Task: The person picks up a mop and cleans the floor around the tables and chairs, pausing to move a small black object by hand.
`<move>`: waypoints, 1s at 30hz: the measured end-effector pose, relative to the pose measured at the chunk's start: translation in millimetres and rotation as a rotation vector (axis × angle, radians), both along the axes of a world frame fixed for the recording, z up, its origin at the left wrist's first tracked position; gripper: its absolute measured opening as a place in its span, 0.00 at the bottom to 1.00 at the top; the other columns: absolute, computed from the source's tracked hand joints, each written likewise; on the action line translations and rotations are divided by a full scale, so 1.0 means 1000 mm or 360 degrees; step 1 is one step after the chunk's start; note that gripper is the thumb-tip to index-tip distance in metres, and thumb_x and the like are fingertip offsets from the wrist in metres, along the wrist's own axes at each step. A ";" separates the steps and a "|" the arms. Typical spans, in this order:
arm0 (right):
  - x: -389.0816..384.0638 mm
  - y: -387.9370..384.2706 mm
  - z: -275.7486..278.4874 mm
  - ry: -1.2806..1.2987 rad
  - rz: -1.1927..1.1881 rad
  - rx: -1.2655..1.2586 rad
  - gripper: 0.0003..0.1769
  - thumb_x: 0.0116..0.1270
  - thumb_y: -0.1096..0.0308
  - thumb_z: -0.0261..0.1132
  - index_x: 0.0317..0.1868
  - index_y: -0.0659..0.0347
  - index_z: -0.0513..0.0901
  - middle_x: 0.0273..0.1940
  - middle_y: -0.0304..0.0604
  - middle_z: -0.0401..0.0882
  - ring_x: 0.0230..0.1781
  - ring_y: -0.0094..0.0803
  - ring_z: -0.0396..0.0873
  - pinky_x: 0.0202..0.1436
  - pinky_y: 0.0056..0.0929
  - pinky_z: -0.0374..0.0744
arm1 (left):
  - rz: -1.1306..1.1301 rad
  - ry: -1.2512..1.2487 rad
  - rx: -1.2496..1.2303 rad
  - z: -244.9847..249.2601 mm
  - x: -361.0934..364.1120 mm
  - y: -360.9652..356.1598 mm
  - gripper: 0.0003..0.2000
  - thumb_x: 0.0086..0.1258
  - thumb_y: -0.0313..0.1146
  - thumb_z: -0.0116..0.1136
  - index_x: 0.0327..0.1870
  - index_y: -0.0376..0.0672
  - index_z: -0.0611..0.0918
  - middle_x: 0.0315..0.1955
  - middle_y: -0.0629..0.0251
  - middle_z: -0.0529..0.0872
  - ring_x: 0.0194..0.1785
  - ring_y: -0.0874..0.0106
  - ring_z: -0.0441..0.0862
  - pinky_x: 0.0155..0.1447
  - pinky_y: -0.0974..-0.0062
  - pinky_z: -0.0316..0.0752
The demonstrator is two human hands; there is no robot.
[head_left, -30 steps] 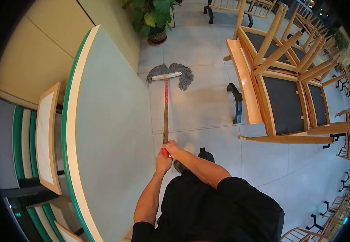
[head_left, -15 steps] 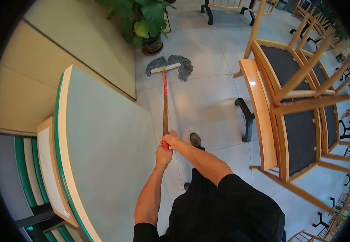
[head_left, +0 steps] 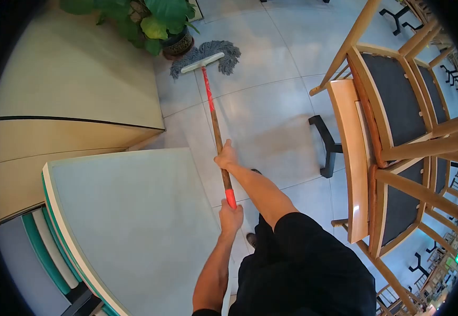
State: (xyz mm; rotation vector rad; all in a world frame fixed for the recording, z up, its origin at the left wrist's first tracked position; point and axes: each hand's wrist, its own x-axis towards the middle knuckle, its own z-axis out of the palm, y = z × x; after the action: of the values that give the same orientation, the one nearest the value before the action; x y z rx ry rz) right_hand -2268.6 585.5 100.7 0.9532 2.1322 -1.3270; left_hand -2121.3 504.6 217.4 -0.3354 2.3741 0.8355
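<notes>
A mop with a wooden handle (head_left: 216, 124) stretches away from me across the tiled floor. Its grey string head (head_left: 206, 55) lies flat on the tiles beside a potted plant (head_left: 155, 23). My right hand (head_left: 226, 156) grips the handle partway up the shaft. The red end of the handle sits in my left hand (head_left: 231, 216), close to my body. Both arms are bare below black sleeves.
A pale table with a green edge (head_left: 129, 221) stands at my left, next to a beige wall (head_left: 65, 89). Wooden chairs with dark seats (head_left: 397, 100) are upturned on a table at the right. Grey tiled floor (head_left: 271, 116) lies ahead.
The mop head has been pushed farther forward to the plant pot. My right hand slid up the shaft, away from my left. The view has shifted forward and turned left.
</notes>
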 end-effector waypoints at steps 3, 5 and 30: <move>0.020 -0.010 -0.025 -0.0112 -0.0239 -0.0188 0.33 0.44 0.69 0.67 0.50 0.65 0.59 0.38 0.57 0.77 0.44 0.48 0.77 0.48 0.39 0.75 | -0.0043 -0.0086 -0.0028 0.025 0.040 -0.021 0.14 0.55 0.32 0.55 0.37 0.34 0.68 0.25 0.42 0.78 0.33 0.45 0.78 0.38 0.57 0.72; 0.049 -0.009 -0.019 -0.0135 -0.0203 -0.0191 0.36 0.44 0.69 0.67 0.53 0.67 0.58 0.39 0.57 0.77 0.44 0.49 0.76 0.48 0.38 0.75 | -0.0055 -0.0114 0.0004 0.039 0.076 -0.036 0.14 0.55 0.32 0.55 0.37 0.34 0.68 0.25 0.42 0.78 0.33 0.45 0.78 0.37 0.57 0.72; 0.603 -0.178 0.113 -0.0891 -0.0314 -0.1554 0.30 0.55 0.68 0.63 0.47 0.77 0.54 0.36 0.57 0.73 0.25 0.44 0.80 0.23 0.38 0.83 | -0.0293 -0.0577 -0.0113 0.274 0.494 -0.288 0.04 0.60 0.28 0.51 0.31 0.38 0.76 0.18 0.69 0.73 0.22 0.77 0.67 0.24 0.76 0.65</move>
State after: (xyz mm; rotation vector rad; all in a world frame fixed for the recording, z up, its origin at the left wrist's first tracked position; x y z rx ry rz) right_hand -1665.2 407.9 213.9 0.9299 0.8096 -1.6657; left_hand -1627.5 216.5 491.8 -0.2664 2.0614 0.5529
